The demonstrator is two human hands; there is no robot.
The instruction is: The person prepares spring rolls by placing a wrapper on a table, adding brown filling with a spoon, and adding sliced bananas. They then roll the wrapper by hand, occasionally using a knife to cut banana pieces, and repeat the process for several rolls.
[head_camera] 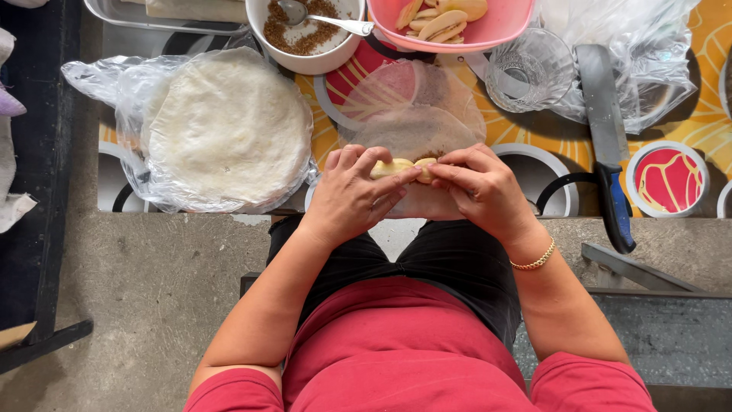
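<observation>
Translucent rice-paper wrapper (415, 130) lies just below the pink bowl of banana slices (450, 23), its near edge barely lifted as left hand (354, 200) and right hand (476, 191) pinch a banana piece (400, 167); rolling looks hardly begun.

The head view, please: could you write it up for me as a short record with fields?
Left hand: grip on a banana slice
Right hand: pinching the same slice, gold bracelet on the wrist
Under the hands: thin translucent wrapper
Left of hands: stack of round wrappers in a plastic bag
Top: white bowl of brown crumbs with a spoon; pink bowl of banana slices
Right: clear glass; knife with a blue handle
</observation>
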